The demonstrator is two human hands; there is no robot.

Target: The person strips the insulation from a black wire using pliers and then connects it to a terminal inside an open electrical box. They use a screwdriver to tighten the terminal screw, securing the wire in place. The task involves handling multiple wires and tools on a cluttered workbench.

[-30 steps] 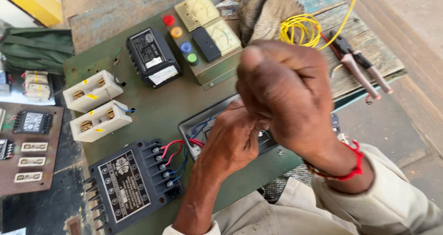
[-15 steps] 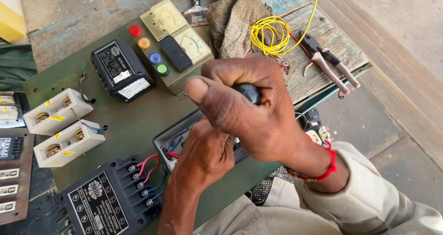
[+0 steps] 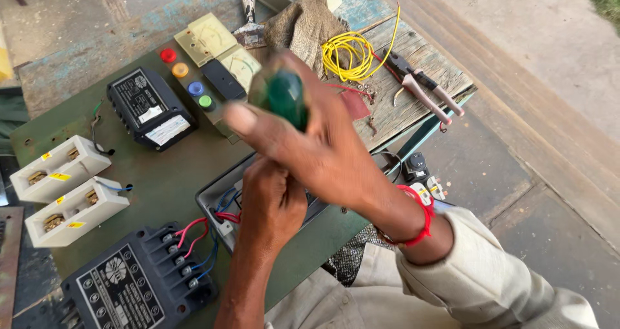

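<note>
Honestly, my right hand (image 3: 323,148) was wrapped tight around the green screwdriver handle (image 3: 284,100), stiff and probably slick, above the grey open box (image 3: 216,200), where my left hand (image 3: 271,203) pinched something hidden.

The screwdriver handle (image 3: 285,96) is glossy green plastic. The bench (image 3: 165,174) top is matt, scuffed green-painted metal — its far end is rough, weathered wood. The black relay box (image 3: 150,107) looks like smooth plastic, the two white fuse holders (image 3: 61,190) like glazed ceramic. The cloth (image 3: 303,27) is coarse brown weave — the coiled wire (image 3: 347,54) shiny yellow.
</note>
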